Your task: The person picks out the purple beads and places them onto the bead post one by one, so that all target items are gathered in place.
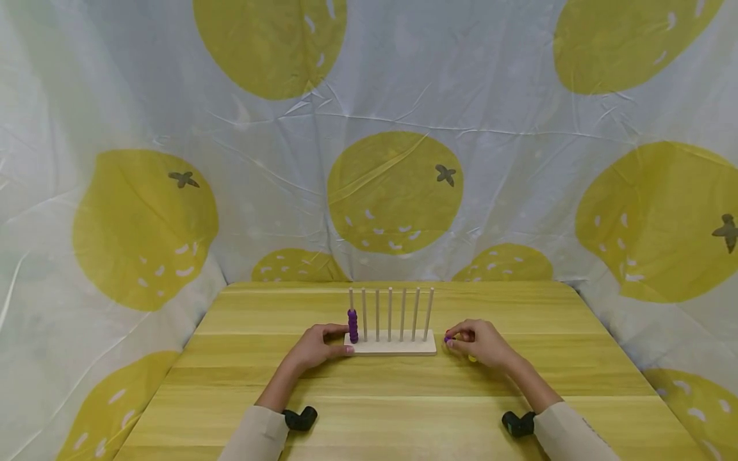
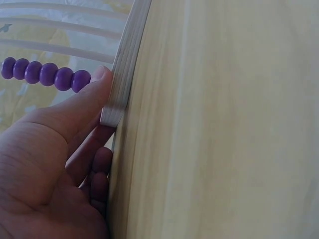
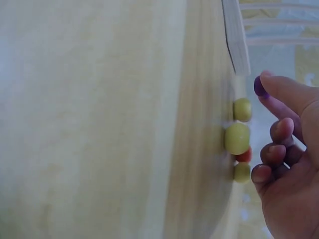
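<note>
A wooden peg stand with a row of upright pegs sits on the table. Its leftmost peg carries a stack of several purple beads. My left hand grips the left end of the base, thumb at the front and fingers behind. Just off the right end of the stand, my right hand pinches one purple bead between thumb and index finger, the other fingers curled. Yellow beads and a red bead lie on the table beside that hand, partly hidden by it in the head view.
The wooden table has rounded far corners. A white curtain printed with yellow fruit hangs behind it and along both sides. Black wrist devices sit at both sleeve cuffs.
</note>
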Demonstrator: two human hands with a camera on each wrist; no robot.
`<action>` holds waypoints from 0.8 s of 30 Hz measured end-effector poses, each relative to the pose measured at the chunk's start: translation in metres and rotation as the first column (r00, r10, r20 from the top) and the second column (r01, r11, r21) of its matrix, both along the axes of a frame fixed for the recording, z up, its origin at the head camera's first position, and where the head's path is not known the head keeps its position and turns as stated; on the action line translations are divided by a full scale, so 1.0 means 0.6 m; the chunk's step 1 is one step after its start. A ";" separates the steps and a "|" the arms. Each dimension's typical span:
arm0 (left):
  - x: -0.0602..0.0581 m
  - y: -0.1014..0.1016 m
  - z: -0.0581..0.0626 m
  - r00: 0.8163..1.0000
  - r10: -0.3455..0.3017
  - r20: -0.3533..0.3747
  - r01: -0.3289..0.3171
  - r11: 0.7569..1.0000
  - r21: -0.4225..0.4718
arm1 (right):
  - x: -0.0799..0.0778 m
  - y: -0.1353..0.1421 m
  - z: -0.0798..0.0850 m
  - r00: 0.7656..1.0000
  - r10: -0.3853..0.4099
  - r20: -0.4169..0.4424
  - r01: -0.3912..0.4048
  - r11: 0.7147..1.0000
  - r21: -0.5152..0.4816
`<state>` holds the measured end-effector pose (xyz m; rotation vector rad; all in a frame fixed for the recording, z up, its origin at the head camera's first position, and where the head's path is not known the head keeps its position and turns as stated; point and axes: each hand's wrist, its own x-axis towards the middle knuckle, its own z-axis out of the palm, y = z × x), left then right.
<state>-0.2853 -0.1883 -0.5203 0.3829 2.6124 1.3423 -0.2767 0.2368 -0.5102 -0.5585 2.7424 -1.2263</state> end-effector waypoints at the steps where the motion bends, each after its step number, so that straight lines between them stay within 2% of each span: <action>1: 0.000 0.000 0.000 1.000 0.000 0.000 0.000 1.000 0.001 | 0.000 0.000 0.003 1.000 -0.002 -0.002 0.002 1.000 0.005; 8: 0.000 0.001 0.000 1.000 0.009 0.001 -0.009 1.000 -0.004 | -0.006 0.003 0.023 1.000 -0.006 -0.028 0.006 1.000 0.013; 16: 0.000 0.002 -0.002 1.000 0.002 -0.009 -0.002 1.000 -0.013 | -0.004 0.003 0.055 0.993 0.011 -0.116 -0.007 0.999 0.034; 24: 0.003 0.001 0.003 1.000 0.008 -0.001 -0.008 1.000 -0.007 | -0.005 0.002 0.088 0.993 0.011 -0.117 -0.006 0.999 0.046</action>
